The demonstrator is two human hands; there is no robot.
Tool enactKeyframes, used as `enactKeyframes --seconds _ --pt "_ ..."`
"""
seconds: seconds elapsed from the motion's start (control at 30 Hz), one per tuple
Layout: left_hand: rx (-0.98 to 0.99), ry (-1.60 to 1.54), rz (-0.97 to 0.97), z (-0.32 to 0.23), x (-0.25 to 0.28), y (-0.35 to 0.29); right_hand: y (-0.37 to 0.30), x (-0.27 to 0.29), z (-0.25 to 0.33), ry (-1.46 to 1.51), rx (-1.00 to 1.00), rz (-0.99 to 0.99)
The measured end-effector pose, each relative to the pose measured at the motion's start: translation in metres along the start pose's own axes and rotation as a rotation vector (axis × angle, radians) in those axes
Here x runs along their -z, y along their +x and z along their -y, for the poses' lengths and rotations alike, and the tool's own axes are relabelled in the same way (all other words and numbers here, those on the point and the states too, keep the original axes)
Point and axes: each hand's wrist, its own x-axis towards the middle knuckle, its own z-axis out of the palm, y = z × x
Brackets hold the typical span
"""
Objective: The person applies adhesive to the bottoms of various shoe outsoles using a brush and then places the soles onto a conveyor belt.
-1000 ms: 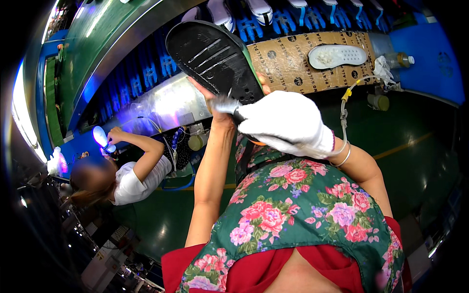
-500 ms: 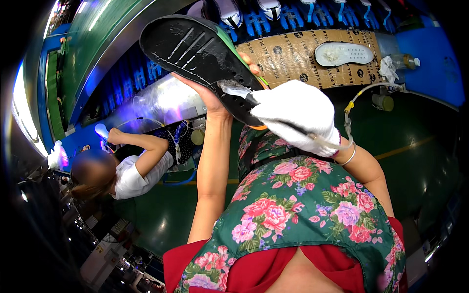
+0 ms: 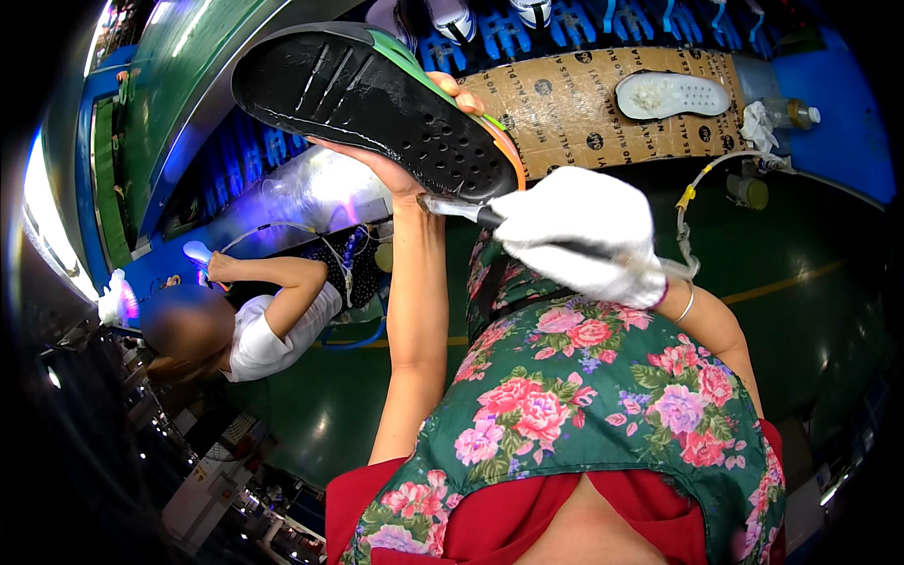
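My left hand (image 3: 381,171) is closed around a black shoe sole (image 3: 363,108) with a green and orange edge. Its palm lies under the near side, and fingertips curl over the far side. Slots mark one end of the sole's upward face, and rows of small holes mark the other. In a white glove, my right hand (image 3: 579,231) grips a brush (image 3: 457,207) with a dark handle. The brush tip is at the sole's near edge, close to my left wrist. A clear hose (image 3: 686,250) runs from behind the glove toward the bench.
Brown printed cardboard (image 3: 556,113) covers the bench, with a white insole-shaped piece (image 3: 673,95) on it. A crumpled tissue (image 3: 758,125) and a bottle (image 3: 796,113) stand to the right. Blue racks with shoes (image 3: 452,21) line the back. A co-worker (image 3: 273,325) sits at left.
The sole has shifted left and tilted slightly. The brush has moved from the sole's holed face down to its near edge, uncovering the holes.
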Motion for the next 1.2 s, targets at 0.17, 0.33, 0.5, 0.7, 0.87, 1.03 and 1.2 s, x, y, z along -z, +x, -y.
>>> enactKeyframes --seconds 0.17,0.33,0.5,0.7,0.87,1.03,1.2 --pt "-0.006 -0.016 0.025 -0.002 0.001 0.004 0.001 0.000 -0.002 -0.286 0.177 0.039" --pt "0.072 -0.080 0.154 -0.005 0.004 0.006 0.008 0.004 -0.001 0.073 -0.031 -0.021" --pt "0.103 0.033 0.085 -0.012 -0.003 0.006 0.001 0.000 0.000 -0.327 0.151 0.034" --pt "0.189 0.111 0.049 -0.019 -0.007 0.008 0.001 -0.002 -0.004 0.132 -0.081 0.022" --pt "0.239 0.115 0.162 -0.026 0.009 0.024 -0.001 -0.003 -0.006 -0.245 0.121 0.053" --pt "0.291 0.125 0.123 -0.030 0.007 0.029 0.001 0.000 -0.003 0.191 -0.067 0.128" --pt "0.327 0.108 0.097 -0.022 0.003 0.027 0.001 0.004 -0.011 -0.035 -0.025 0.039"
